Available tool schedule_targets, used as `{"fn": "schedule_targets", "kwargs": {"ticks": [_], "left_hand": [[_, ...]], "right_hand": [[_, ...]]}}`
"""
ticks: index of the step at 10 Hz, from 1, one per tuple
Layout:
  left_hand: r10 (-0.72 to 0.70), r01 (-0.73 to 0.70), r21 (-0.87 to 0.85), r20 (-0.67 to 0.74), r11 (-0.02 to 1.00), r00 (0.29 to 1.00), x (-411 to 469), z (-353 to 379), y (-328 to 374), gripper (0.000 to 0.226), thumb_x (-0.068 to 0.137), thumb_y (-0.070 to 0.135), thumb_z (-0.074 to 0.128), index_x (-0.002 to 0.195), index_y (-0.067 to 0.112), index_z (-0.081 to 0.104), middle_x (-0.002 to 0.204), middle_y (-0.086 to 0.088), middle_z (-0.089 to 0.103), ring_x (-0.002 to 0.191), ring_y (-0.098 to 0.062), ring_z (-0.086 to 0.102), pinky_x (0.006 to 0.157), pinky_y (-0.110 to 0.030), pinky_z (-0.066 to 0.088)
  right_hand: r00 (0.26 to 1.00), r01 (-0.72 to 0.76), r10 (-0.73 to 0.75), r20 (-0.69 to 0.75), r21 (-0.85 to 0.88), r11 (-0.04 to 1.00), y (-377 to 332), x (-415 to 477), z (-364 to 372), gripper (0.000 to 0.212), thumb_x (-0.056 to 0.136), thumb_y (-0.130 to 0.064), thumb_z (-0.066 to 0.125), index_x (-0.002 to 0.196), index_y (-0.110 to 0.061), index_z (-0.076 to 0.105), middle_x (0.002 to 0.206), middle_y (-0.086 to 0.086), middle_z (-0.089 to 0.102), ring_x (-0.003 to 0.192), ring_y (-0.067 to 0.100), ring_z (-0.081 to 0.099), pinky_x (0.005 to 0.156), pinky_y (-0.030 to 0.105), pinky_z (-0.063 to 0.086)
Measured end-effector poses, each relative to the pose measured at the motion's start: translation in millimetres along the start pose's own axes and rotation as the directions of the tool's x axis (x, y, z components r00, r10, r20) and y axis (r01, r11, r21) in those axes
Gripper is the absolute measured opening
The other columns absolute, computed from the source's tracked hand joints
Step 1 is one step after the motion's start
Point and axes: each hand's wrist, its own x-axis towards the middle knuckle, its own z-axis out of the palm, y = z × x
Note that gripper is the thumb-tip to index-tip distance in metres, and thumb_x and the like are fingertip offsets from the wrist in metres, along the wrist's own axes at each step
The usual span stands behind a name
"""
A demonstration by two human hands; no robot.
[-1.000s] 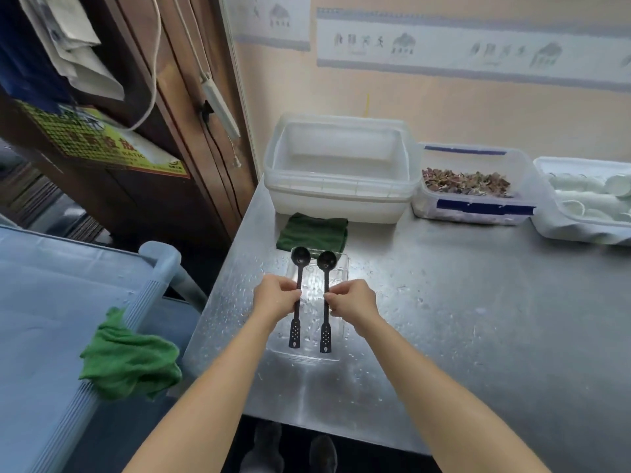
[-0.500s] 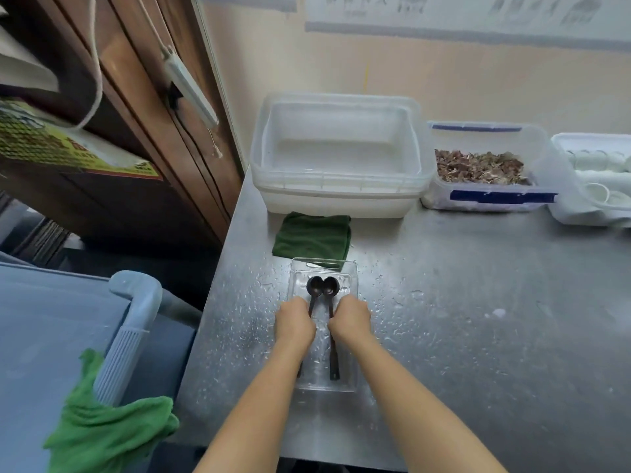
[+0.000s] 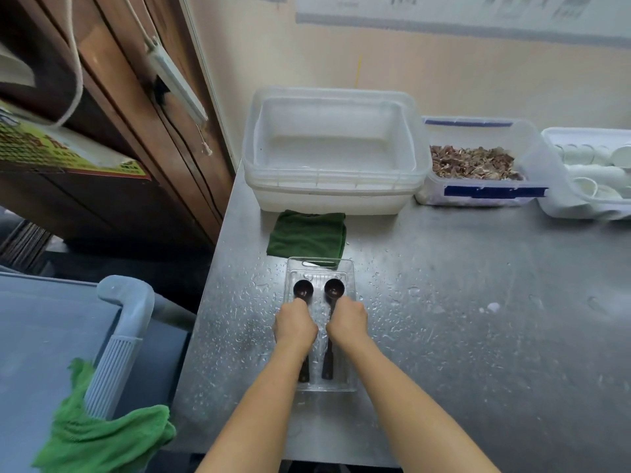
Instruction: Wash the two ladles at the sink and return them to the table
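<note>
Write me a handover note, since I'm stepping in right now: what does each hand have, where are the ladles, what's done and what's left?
Left hand: closed on the left ladle.
Right hand: closed on the right ladle.
Both ladles lie side by side in the clear tray on the wet steel table, bowls towards the green cloth.
Whether they were washed can't be told; no sink in view.
Left: let go, if washing is done.
</note>
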Motion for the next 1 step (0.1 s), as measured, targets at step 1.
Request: {"fn": "schedule_targets", "kwargs": {"ticks": [1], "left_hand": [[0.065,-0.066,-0.01,-0.033,0.998,0.997,2.1,-14.8,2.5,0.005,0.08,0.006,0.058,0.081,0.01,0.055,0.095,-0.014,0.068,0.091,-0.034,0.067,0.065,-0.032,0.047]], "right_hand": [[0.998,0.047,-0.046,-0.037,0.019,0.999,0.9,-2.0,-12.7,0.009,0.085,-0.002,0.057,0.078,-0.007,0.053,0.094,0.018,0.064,0.088,0.037,0.063,0.066,0.033,0.045]]}}
